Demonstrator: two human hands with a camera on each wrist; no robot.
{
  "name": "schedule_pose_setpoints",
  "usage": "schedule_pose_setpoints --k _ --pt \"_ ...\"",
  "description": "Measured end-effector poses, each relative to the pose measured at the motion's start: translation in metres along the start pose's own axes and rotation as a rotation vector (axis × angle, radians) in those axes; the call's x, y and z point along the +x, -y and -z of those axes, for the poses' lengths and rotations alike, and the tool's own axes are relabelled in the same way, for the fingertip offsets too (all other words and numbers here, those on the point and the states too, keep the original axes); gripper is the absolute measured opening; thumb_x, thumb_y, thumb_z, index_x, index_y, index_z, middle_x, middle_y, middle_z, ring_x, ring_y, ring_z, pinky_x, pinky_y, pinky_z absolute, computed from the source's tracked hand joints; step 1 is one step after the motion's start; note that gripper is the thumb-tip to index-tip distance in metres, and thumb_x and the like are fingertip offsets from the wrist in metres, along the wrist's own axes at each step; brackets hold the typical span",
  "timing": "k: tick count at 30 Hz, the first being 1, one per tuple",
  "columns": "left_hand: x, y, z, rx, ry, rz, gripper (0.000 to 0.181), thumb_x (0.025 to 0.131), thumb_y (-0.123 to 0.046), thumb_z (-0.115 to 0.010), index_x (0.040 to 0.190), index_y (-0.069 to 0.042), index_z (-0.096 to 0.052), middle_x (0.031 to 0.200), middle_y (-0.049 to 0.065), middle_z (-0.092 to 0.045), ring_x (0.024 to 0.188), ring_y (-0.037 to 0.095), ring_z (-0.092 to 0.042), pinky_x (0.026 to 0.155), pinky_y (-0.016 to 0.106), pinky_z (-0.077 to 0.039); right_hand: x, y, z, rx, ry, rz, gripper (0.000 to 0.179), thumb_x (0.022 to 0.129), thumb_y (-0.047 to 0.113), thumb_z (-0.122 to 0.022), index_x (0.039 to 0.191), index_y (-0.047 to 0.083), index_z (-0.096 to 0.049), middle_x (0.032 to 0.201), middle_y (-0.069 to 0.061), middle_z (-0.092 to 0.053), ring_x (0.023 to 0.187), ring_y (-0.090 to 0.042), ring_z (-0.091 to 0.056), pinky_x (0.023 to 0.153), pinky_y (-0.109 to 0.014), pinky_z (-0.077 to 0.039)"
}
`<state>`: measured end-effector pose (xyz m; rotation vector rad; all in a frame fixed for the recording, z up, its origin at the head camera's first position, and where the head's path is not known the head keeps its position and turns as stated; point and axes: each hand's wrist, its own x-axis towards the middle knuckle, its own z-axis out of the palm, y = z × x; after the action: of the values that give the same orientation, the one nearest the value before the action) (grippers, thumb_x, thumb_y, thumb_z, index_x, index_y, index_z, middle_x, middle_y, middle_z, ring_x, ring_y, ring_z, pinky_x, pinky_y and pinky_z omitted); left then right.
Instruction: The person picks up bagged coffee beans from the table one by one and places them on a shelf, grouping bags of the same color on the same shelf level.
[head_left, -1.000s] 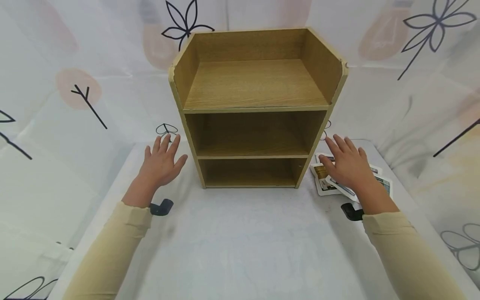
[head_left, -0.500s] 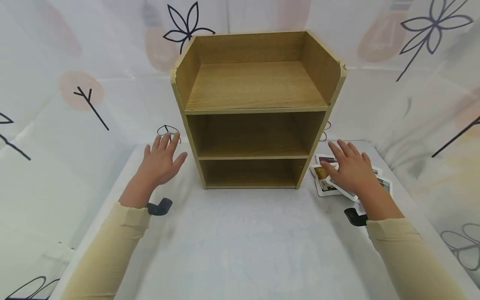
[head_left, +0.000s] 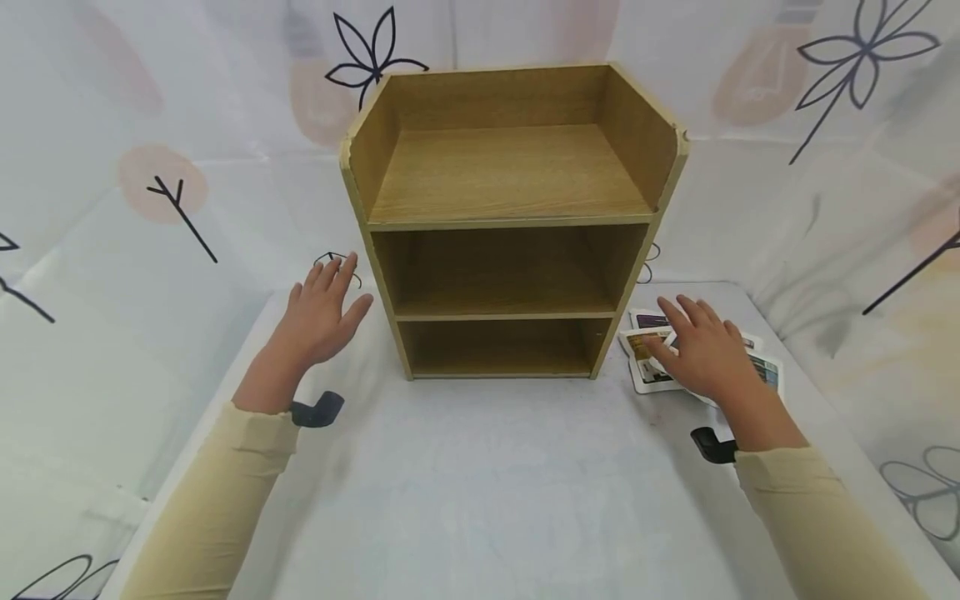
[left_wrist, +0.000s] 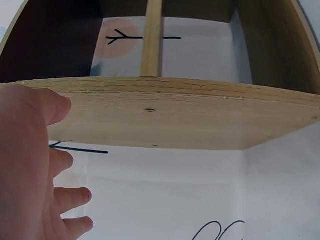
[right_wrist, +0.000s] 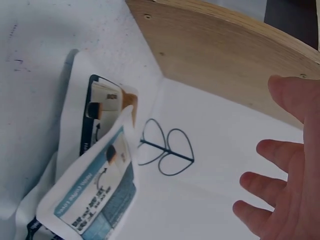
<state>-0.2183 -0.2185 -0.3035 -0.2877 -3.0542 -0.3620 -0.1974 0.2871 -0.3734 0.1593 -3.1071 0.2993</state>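
Note:
A small wooden shelf unit (head_left: pixel 510 175) stands at the back of the white table, with a top tray and two compartments below. My left hand (head_left: pixel 311 321) hovers to its left, fingers straight, holding nothing. In the left wrist view, the thumb of that hand (left_wrist: pixel 25 165) overlaps the side panel (left_wrist: pixel 150 115). Over on the right, my right hand (head_left: pixel 701 350) is held above several flat printed pouches (head_left: pixel 648 367), fingers spread. The right wrist view shows the pouches (right_wrist: pixel 95 185) piled on the table, apart from the straight fingers (right_wrist: pixel 275 155).
The white table (head_left: pixel 480 500) reaches from the shelf toward me. White sheets (head_left: pixel 187 333) with leaf and flower line drawings hang behind it and at both sides. A dark wrist camera mount (head_left: pixel 318 410) sits at the left wrist, another mount (head_left: pixel 712 446) at the right.
My left hand has risen slightly and tilted, its fingertips higher. My right hand has come down and back a little over the pouches. The shelf and pouches have stayed in place.

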Motion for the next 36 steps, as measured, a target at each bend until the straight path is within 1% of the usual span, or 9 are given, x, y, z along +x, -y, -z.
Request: schedule_pose_setpoints --k 4,9,12,17,21,25,28,30,36 --pt "-0.001 0.0 0.004 -0.02 -0.01 -0.001 0.071 0.101 -0.051 -0.028 0.157 -0.018 0.0 0.162 0.019 -0.009 0.149 0.041 -0.002 0.117 0.067 -0.006 -0.001 -0.001 -0.005 0.007 0.006 0.004 0.076 0.097 0.053 -0.043 0.154 0.008 -0.02 0.155 -0.03 -0.018 0.14 -0.052 -0.015 0.108 -0.076 -0.012" --pt "-0.002 -0.002 0.009 -0.059 -0.041 -0.005 0.071 0.101 -0.049 -0.031 0.157 -0.018 -0.002 0.162 0.018 -0.011 0.149 0.04 -0.003 0.118 0.065 -0.007 -0.002 -0.005 -0.012 0.006 0.009 0.006 0.078 0.096 0.054 -0.045 0.153 0.008 -0.022 0.154 -0.031 -0.02 0.139 -0.054 -0.017 0.107 -0.076 -0.015" --pt "-0.002 -0.004 0.011 -0.068 -0.075 -0.018 0.07 0.101 -0.047 -0.033 0.157 -0.017 -0.004 0.161 0.018 -0.014 0.149 0.04 -0.006 0.118 0.063 -0.009 -0.003 -0.007 -0.017 0.004 0.007 0.006 0.077 0.095 0.052 -0.049 0.152 0.007 -0.024 0.153 -0.031 -0.022 0.139 -0.054 -0.018 0.107 -0.075 -0.016" --pt "0.0 -0.006 0.014 -0.085 -0.151 -0.051 0.069 0.101 -0.044 -0.036 0.157 -0.017 -0.007 0.16 0.018 -0.019 0.148 0.038 -0.015 0.119 0.06 -0.017 -0.005 -0.01 -0.023 -0.004 -0.006 0.019 0.076 0.095 0.053 -0.049 0.151 0.006 -0.027 0.152 -0.032 -0.025 0.138 -0.055 -0.02 0.106 -0.076 -0.018" --pt "0.0 -0.006 0.018 -0.109 -0.194 -0.061 0.069 0.1 -0.045 -0.036 0.157 -0.019 -0.007 0.159 0.017 -0.022 0.146 0.038 -0.02 0.118 0.06 -0.021 -0.006 -0.011 -0.025 0.003 0.005 0.011 0.078 0.094 0.055 -0.049 0.151 0.006 -0.027 0.152 -0.032 -0.024 0.137 -0.056 -0.02 0.105 -0.077 -0.017" --pt "0.0 -0.006 0.021 -0.144 -0.213 -0.071 0.069 0.1 -0.048 -0.035 0.157 -0.023 -0.005 0.159 0.017 -0.022 0.146 0.038 -0.02 0.117 0.061 -0.021 -0.008 -0.014 -0.027 -0.002 0.026 0.005 0.081 0.093 0.058 -0.047 0.152 0.006 -0.025 0.152 -0.033 -0.023 0.137 -0.057 -0.019 0.105 -0.077 -0.018" --pt "0.0 -0.007 0.024 -0.171 -0.223 -0.074 0.069 0.1 -0.049 -0.035 0.157 -0.025 -0.005 0.159 0.017 -0.021 0.147 0.038 -0.019 0.117 0.062 -0.02 -0.011 -0.016 -0.028 -0.009 0.036 0.01 0.081 0.094 0.056 -0.049 0.152 0.006 -0.023 0.151 -0.033 -0.022 0.136 -0.057 -0.018 0.104 -0.077 -0.018" --pt "0.0 -0.009 0.027 -0.19 -0.233 -0.075 0.069 0.1 -0.049 -0.036 0.157 -0.025 -0.005 0.16 0.017 -0.02 0.147 0.038 -0.018 0.117 0.062 -0.019 -0.012 -0.017 -0.028 -0.011 0.034 0.017 0.08 0.094 0.053 -0.05 0.152 0.006 -0.023 0.151 -0.033 -0.023 0.136 -0.057 -0.019 0.104 -0.077 -0.02" --pt "0.003 -0.013 0.034 -0.23 -0.252 -0.072 0.069 0.1 -0.05 -0.035 0.157 -0.028 -0.004 0.161 0.013 -0.018 0.149 0.035 -0.016 0.118 0.061 -0.018 -0.014 -0.02 -0.034 -0.006 0.029 0.001 0.079 0.093 0.054 -0.05 0.15 0.004 -0.027 0.15 -0.034 -0.024 0.135 -0.057 -0.021 0.104 -0.077 -0.02"
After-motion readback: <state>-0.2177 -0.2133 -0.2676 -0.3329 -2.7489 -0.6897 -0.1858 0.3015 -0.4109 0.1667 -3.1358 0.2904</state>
